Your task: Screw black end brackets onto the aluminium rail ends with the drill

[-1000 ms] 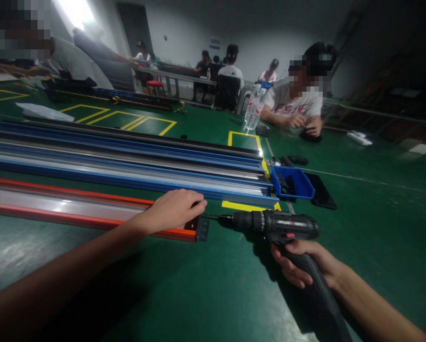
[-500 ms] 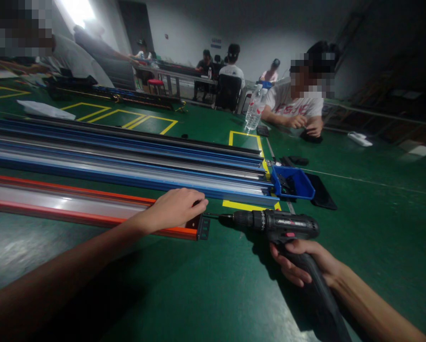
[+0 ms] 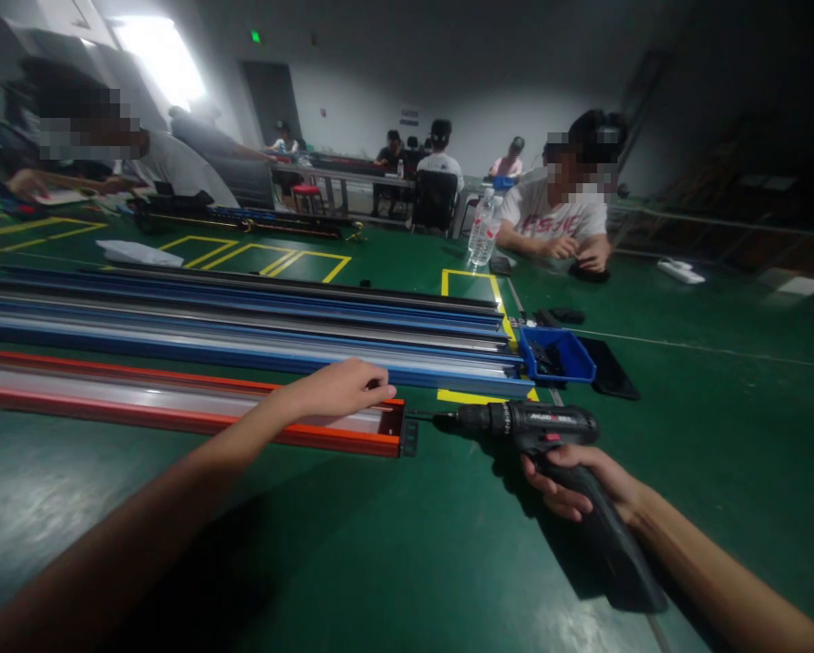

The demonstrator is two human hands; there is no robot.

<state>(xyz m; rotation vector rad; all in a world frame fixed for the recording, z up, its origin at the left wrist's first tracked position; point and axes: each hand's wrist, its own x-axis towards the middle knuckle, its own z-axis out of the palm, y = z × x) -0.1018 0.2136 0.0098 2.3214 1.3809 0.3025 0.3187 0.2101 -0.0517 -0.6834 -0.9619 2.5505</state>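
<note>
My left hand [image 3: 342, 388] lies over the far side of an orange-edged metal rail [image 3: 338, 439], fingers curled down and partly hidden, close to the rail's right end. A small black end cap [image 3: 410, 436] with slots sits at that end. My right hand [image 3: 570, 481] is wrapped round the handle of a black cordless drill [image 3: 549, 424]. The drill lies almost level and points left. Its long thin bit [image 3: 426, 414] reaches the upper part of the end cap; whether it sits in a screw is too small to tell.
Blue and black rails [image 3: 379, 358] lie behind the orange one. At their right ends stand a blue bin [image 3: 570, 358] with dark parts and a flat black object [image 3: 611, 367]. Water bottles [image 3: 485, 231] stand farther back, near a seated co-worker [image 3: 556, 213]. Yellow tape marks the green table [image 3: 352, 562].
The orange rail's capped end has shifted right past my left hand, closer to the drill's chuck. The drill has moved slightly left. The view has tilted up a little.
</note>
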